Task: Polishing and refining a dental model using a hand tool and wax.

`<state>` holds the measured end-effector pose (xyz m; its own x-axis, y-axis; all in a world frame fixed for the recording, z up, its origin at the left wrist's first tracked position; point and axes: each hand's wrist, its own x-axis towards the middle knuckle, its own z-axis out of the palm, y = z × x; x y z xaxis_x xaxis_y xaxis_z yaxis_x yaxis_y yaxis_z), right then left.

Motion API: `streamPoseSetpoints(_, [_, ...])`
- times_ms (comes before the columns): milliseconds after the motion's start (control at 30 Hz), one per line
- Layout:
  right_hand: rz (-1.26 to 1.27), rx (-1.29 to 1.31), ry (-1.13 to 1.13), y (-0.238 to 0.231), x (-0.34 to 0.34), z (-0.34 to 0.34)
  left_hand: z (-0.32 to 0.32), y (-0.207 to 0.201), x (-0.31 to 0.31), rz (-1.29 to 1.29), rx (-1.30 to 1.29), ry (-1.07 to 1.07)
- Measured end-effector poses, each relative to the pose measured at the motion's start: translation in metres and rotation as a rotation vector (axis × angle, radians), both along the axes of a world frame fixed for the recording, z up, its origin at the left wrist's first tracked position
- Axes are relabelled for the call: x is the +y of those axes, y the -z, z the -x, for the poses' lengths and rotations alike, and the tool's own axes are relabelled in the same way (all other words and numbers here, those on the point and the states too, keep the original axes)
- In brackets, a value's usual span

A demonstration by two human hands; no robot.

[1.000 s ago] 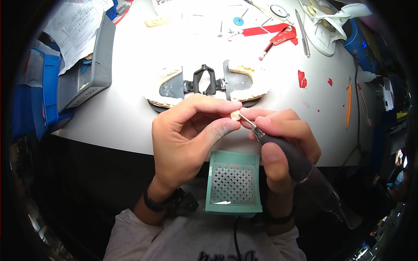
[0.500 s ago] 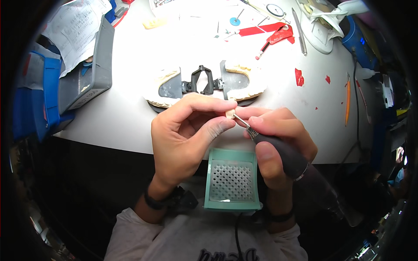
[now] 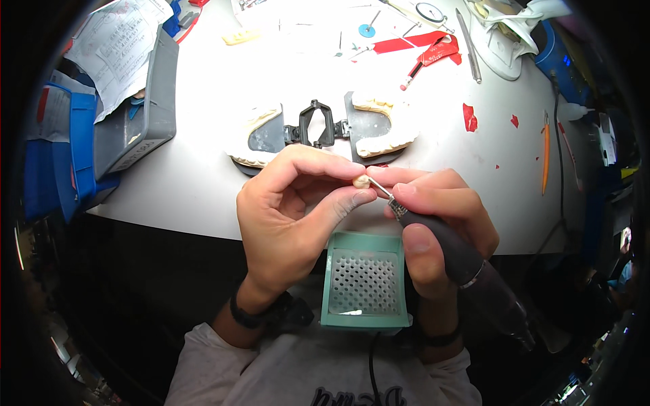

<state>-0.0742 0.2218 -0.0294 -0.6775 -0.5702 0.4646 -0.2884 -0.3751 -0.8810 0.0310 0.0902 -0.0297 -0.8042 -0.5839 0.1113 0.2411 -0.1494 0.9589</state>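
My left hand (image 3: 294, 216) pinches a small cream tooth-shaped piece (image 3: 362, 181) between thumb and fingertips. My right hand (image 3: 440, 223) grips a dark rotary handpiece (image 3: 467, 267), and its thin metal bur touches the piece. Both hands hover just in front of the white bench edge, above a green perforated box (image 3: 365, 281). Behind the hands lies an opened black hinged articulator (image 3: 318, 128) carrying two cream jaw casts.
A grey tray (image 3: 139, 118) and blue bins (image 3: 64, 145) with papers stand at the left. Red wax scraps (image 3: 470, 116), an orange pencil (image 3: 545, 152), metal tools and a white mask (image 3: 508, 40) lie at the back and right.
Both hands stay together with the bur on the piece; only slight shifts of the fingers show.
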Motion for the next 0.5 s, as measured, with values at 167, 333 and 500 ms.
streamPoseSetpoints(167, [-0.03,0.021,0.005,-0.0001,0.0012,0.0015,0.0011,-0.0008,0.001,0.015,-0.011,-0.006])
streamPoseSetpoints(333, [-0.007,0.04,0.009,0.0047,-0.0007,0.0014,0.0007,0.0014,0.0014,0.047,-0.006,-0.027])
streamPoseSetpoints(500, [-0.008,0.074,0.009,0.006,-0.0008,0.0035,0.0017,0.0004,0.0015,0.028,-0.008,-0.029])
